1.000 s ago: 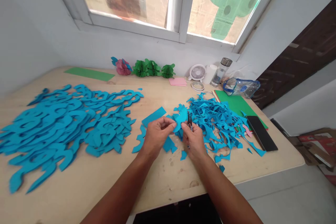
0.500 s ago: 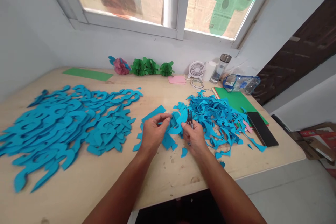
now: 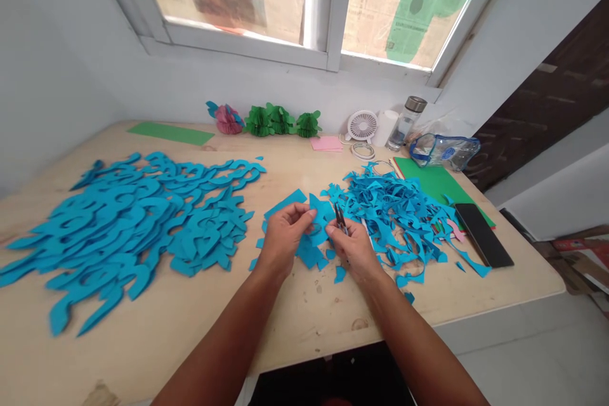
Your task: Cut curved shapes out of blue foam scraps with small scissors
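My left hand [image 3: 286,238] is closed, thumb and fingers pinching a piece of blue paper [image 3: 322,208] with a pointed top. In my right hand [image 3: 353,246] are dark-bladed scissors [image 3: 339,218], their tips pointing up and away from me. The right thumb and forefinger also meet the paper's right side; whether they grip it is hard to tell. Beneath both hands lie more flat blue paper pieces [image 3: 310,255], partly covered by the left hand. A heap of blue paper scraps [image 3: 390,203] spreads to the right of the scissors.
Wavy blue cut-outs [image 3: 118,209] cover the left side, with smaller blue shapes [image 3: 209,235] beside them. Along the wall stand green paper ornaments [image 3: 280,119], a small fan [image 3: 362,125] and a water bottle [image 3: 408,122]. A phone [image 3: 484,235] lies right, near green sheets [image 3: 435,184].
The blue paper between my hands has turned, so a point now stands up where a curved edge showed by the scissors. The whole view has shifted slightly; both hands stay close together.
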A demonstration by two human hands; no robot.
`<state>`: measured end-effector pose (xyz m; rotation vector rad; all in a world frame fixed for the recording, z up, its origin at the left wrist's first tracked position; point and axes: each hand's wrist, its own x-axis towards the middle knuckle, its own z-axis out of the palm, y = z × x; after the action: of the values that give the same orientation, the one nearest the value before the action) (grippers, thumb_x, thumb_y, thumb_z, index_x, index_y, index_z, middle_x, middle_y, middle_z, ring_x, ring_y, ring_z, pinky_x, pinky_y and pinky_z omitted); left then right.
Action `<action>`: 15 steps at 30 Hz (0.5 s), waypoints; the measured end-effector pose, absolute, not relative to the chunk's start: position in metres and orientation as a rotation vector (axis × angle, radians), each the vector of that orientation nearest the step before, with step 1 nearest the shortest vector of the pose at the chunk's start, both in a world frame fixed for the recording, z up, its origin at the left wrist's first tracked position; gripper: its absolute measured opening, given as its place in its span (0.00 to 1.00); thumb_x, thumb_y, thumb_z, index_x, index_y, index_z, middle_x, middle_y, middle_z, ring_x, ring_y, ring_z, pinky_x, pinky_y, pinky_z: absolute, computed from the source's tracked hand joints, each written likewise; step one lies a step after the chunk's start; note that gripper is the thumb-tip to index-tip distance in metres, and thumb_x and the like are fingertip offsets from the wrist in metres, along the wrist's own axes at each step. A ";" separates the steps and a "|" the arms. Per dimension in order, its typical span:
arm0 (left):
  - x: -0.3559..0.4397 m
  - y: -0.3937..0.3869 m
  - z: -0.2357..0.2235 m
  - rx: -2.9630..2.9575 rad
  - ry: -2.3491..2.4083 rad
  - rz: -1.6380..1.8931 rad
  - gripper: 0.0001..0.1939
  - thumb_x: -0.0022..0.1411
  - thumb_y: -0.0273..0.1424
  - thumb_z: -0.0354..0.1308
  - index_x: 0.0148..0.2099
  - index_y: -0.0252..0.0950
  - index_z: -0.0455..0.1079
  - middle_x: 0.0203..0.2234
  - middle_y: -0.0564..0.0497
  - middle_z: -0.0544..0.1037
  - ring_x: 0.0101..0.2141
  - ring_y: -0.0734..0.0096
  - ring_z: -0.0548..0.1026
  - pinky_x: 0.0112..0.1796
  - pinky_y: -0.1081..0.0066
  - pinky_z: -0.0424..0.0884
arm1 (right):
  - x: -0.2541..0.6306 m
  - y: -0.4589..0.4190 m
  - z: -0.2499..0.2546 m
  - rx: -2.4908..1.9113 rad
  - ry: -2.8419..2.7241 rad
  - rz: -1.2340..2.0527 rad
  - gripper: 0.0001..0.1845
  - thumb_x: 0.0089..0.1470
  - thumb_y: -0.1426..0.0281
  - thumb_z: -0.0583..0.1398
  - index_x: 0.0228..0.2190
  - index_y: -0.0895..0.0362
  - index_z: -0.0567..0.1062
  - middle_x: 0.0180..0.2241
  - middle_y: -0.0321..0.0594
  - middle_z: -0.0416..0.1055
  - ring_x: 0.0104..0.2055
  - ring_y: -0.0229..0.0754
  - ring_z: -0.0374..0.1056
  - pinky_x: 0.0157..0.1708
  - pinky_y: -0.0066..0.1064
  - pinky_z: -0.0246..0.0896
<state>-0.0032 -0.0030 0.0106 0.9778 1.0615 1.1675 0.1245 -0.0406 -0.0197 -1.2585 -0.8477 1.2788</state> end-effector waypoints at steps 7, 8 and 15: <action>-0.004 -0.002 0.009 0.944 1.047 1.177 0.11 0.43 0.34 0.64 0.23 0.35 0.66 0.16 0.57 0.68 0.19 0.78 0.65 0.24 0.76 0.64 | 0.125 -0.038 -0.019 -1.254 -0.711 1.193 0.16 0.39 0.61 0.67 0.24 0.56 0.69 0.12 0.24 0.52 0.14 0.28 0.43 0.13 0.24 0.33; -0.005 -0.003 0.009 0.970 1.053 1.166 0.11 0.43 0.33 0.64 0.22 0.35 0.65 0.15 0.57 0.67 0.19 0.78 0.65 0.23 0.76 0.64 | 0.126 -0.038 -0.019 -1.249 -0.675 1.163 0.16 0.39 0.61 0.67 0.24 0.56 0.68 0.12 0.23 0.51 0.14 0.28 0.42 0.13 0.24 0.33; -0.004 -0.005 0.012 0.889 1.038 1.103 0.14 0.40 0.31 0.67 0.31 0.35 0.68 0.19 0.53 0.76 0.23 0.70 0.74 0.30 0.70 0.70 | 0.129 -0.035 -0.017 -1.198 -0.551 1.062 0.20 0.37 0.57 0.69 0.26 0.56 0.69 0.13 0.23 0.49 0.14 0.28 0.41 0.13 0.24 0.33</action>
<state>-0.0036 -0.0050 0.0120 0.8885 1.0379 1.1026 0.1294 -0.0352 -0.0166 -1.1976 -0.5507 1.0624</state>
